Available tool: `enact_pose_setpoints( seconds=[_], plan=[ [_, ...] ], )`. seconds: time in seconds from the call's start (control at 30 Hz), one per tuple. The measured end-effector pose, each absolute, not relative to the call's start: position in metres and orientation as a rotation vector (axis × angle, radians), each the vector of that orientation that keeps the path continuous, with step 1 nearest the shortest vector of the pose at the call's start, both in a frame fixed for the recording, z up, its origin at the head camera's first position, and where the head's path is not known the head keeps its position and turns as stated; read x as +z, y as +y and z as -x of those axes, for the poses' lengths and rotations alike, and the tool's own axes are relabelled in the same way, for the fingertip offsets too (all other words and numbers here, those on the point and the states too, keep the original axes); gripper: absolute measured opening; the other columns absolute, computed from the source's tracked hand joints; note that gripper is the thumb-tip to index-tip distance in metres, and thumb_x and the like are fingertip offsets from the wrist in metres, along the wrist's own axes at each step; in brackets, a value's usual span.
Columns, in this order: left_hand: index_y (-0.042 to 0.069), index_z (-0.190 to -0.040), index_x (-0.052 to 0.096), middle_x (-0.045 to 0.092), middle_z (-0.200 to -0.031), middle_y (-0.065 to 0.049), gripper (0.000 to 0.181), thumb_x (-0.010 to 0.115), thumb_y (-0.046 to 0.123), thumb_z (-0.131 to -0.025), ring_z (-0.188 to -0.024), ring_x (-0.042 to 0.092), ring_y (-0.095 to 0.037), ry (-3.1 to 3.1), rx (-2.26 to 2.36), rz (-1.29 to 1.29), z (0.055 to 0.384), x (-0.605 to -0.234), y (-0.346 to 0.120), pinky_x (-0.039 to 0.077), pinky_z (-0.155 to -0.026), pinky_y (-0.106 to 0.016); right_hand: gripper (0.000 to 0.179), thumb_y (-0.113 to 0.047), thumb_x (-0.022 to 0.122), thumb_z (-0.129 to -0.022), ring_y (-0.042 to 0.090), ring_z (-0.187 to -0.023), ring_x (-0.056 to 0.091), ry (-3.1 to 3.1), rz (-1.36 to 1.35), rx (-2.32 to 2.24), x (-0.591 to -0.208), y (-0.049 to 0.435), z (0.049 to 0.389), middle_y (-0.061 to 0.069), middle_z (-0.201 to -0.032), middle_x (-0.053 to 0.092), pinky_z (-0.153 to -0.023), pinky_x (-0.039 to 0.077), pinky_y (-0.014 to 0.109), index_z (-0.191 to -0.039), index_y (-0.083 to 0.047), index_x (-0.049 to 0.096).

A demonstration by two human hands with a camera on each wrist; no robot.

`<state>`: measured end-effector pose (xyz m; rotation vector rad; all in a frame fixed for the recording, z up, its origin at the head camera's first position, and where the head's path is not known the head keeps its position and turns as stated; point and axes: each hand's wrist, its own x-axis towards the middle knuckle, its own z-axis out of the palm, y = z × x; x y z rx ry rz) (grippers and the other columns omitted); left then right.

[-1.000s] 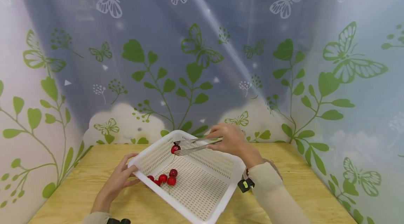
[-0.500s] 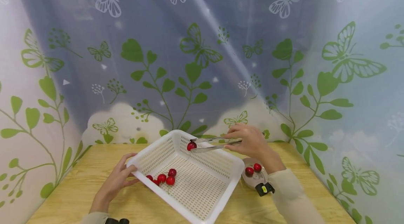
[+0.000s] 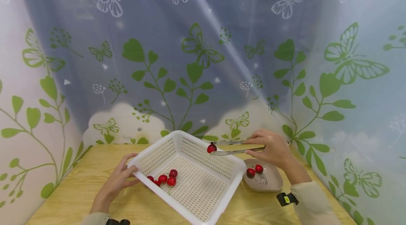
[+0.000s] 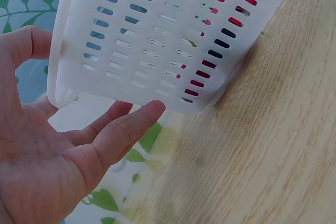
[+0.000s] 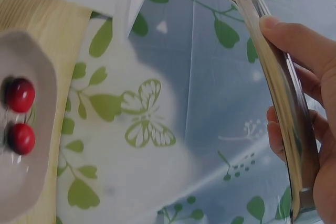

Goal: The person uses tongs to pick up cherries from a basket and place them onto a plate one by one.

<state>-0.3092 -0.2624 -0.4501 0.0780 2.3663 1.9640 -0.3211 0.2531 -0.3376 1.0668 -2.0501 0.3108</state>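
My left hand [image 3: 115,179] grips the left corner of a white slotted plastic basket [image 3: 177,202]. The left wrist view shows that hand [image 4: 52,150] from close by, its fingers around the basket's rim and wall. Several red cherries [image 3: 171,181] lie together at the basket's left side. My right hand [image 3: 275,149] holds metal tongs [image 3: 236,152], seen lengthwise in the right wrist view. Pinched in the tongs' tips is one cherry [image 3: 211,148], above the basket's far right wall. Two cherries [image 3: 251,172] sit on a beige plate [image 3: 273,182] below my right hand.
Basket and plate stand side by side on a wooden table [image 3: 127,207], the plate close to the basket's right corner. A curtain [image 3: 203,77] printed with leaves and butterflies hangs behind the table and along both sides.
My right hand has carried the tongs and cherry rightward, from the basket's left part to its far right wall. The plate has come into view. My left hand and the basket stay put.
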Motion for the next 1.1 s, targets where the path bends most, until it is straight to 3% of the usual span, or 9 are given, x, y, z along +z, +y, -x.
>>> enact_pose_setpoints(
  seconds=[0.47,0.67,0.9,1.1],
  plan=[
    [0.014,-0.157,0.027,0.049,-0.144,-0.033,0.059,0.047,0.012,-0.102,-0.105,0.068,-0.023,2.369,1.955,-0.069,0.309,-0.45,-0.262,0.062,-0.096,-0.047,0.038,-0.016,0.095,-0.06,0.004,-0.069,0.054,-2.085,-0.957,0.212,-0.338,0.309,0.307,-0.007,-0.085,0.072,-0.053,0.04,0.015,-0.097,-0.02,0.084],
    [0.014,-0.157,0.026,0.049,-0.143,-0.032,0.06,0.047,0.012,-0.102,-0.105,0.068,-0.023,2.377,1.95,-0.072,0.31,-0.451,-0.263,0.062,-0.095,-0.046,0.037,-0.013,0.095,-0.058,0.005,-0.069,0.054,-2.111,-0.93,0.223,-0.344,0.336,0.303,-0.005,-0.085,0.072,-0.055,0.04,0.015,-0.093,-0.018,0.084],
    [0.014,-0.158,0.026,0.049,-0.144,-0.033,0.06,0.048,0.012,-0.102,-0.107,0.068,-0.024,2.384,1.944,-0.064,0.308,-0.451,-0.263,0.062,-0.096,-0.048,0.033,-0.022,0.095,-0.063,0.007,-0.066,0.056,-2.16,-0.879,0.167,-0.357,0.362,0.299,-0.006,-0.084,0.072,-0.05,0.041,0.019,-0.093,-0.017,0.084],
    [0.014,-0.158,0.025,0.049,-0.144,-0.032,0.06,0.048,0.013,-0.102,-0.107,0.068,-0.024,2.376,1.946,-0.062,0.31,-0.451,-0.263,0.062,-0.095,-0.047,0.034,-0.021,0.095,-0.06,0.003,-0.066,0.056,-2.253,-0.776,0.133,-0.371,0.379,0.295,-0.006,-0.086,0.071,-0.048,0.04,0.018,-0.092,-0.019,0.084]
  ],
)
